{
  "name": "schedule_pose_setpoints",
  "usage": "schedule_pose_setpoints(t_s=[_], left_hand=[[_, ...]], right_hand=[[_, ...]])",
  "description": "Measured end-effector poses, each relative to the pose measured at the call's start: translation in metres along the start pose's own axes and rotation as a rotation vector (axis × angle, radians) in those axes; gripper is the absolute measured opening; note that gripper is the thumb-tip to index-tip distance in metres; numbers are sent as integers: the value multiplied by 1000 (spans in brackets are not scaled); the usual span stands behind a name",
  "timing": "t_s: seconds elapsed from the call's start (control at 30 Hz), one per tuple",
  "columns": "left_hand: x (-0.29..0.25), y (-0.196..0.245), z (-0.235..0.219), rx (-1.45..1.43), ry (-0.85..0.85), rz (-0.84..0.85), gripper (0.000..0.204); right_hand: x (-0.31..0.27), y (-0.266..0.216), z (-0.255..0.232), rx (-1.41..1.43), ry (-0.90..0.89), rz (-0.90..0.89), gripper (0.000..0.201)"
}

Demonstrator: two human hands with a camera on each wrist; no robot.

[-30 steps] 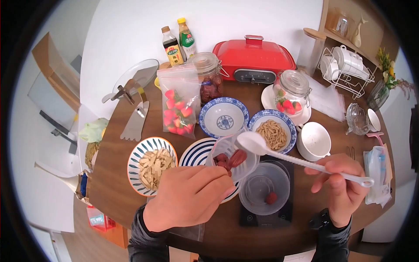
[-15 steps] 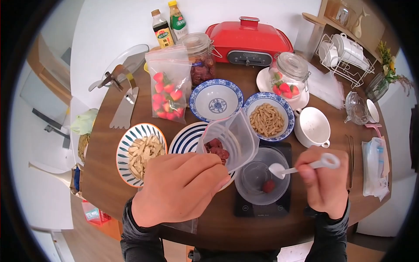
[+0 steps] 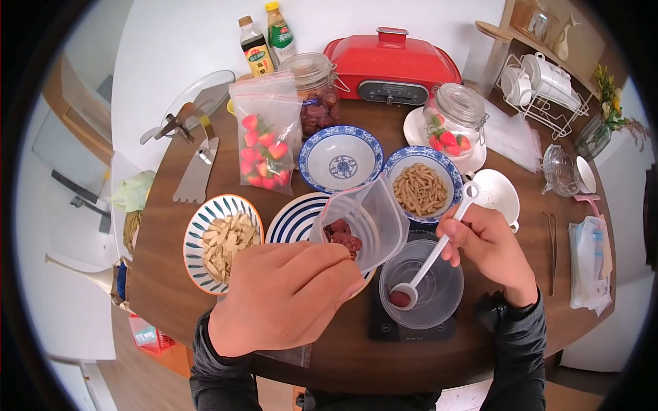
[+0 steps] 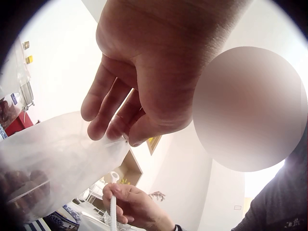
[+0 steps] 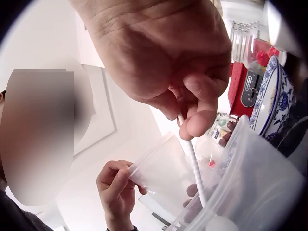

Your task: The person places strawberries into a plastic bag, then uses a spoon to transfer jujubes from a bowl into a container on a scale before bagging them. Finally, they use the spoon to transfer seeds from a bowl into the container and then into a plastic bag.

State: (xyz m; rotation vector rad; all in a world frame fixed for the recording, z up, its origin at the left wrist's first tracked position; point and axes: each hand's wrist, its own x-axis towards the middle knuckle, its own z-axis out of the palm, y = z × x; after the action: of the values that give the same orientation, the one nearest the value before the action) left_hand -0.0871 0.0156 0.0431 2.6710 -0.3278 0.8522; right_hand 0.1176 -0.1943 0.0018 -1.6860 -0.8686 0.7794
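My left hand (image 3: 288, 294) pinches the edge of an open clear zip bag (image 3: 384, 229), tilted beside the tub, with several red dates (image 3: 343, 236) inside. In the left wrist view, thumb and fingers grip the bag's (image 4: 62, 154) upper corner. My right hand (image 3: 486, 246) holds a long-handled white spoon (image 3: 432, 257) between thumb and fingers, its bowl low in a clear plastic tub (image 3: 445, 294). One red date (image 3: 399, 298) sits at the spoon's bowl, overlapping it. The tub stands on a black kitchen scale (image 3: 411, 334).
Sliced pale pieces fill a striped bowl (image 3: 199, 274) at left; a blue-striped plate (image 3: 281, 222) lies beneath the bag. Behind are two blue-and-white bowls (image 3: 312, 161), a strawberry bag (image 3: 264, 154), jars (image 3: 322, 113) and a red cooker (image 3: 391, 65). A white cup (image 3: 497, 195) and tweezers (image 3: 551, 253) are right.
The spoon first moved from above the bag down into the tub, and its handle has since swung upright. The date has shifted left in the tub to the spoon's bowl. My left hand barely moved lately.
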Motion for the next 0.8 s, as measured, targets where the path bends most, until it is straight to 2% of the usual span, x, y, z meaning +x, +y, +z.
schedule_pose_setpoints(t_s=[0.03, 0.17, 0.3, 0.37, 0.43, 0.53, 0.63, 0.8], left_hand=[[0, 0, 0, -7, 3, -2, 20], [-1, -1, -2, -14, 10, -8, 19], [-2, -2, -3, -1, 27, 2, 18], [-3, -2, -4, 2, 15, -13, 17], [-4, -3, -6, 2, 22, -10, 16], [-4, -3, -7, -12, 21, -3, 14], [-4, -2, -9, -7, 15, -2, 13], [-6, -7, -11, 1, -6, -32, 10]], right_hand=[[2, 1, -2, 58, -17, 60, 20], [8, 14, -11, 147, -12, 96, 21], [2, 22, -23, 332, 102, 93, 23], [-4, 15, -26, 426, 307, 22, 23], [-12, 1, -26, 427, 437, -111, 25], [-20, -24, -24, 415, 561, -329, 28], [-27, -53, -4, 239, 639, -402, 29], [-47, -66, 25, -104, 376, -585, 21]])
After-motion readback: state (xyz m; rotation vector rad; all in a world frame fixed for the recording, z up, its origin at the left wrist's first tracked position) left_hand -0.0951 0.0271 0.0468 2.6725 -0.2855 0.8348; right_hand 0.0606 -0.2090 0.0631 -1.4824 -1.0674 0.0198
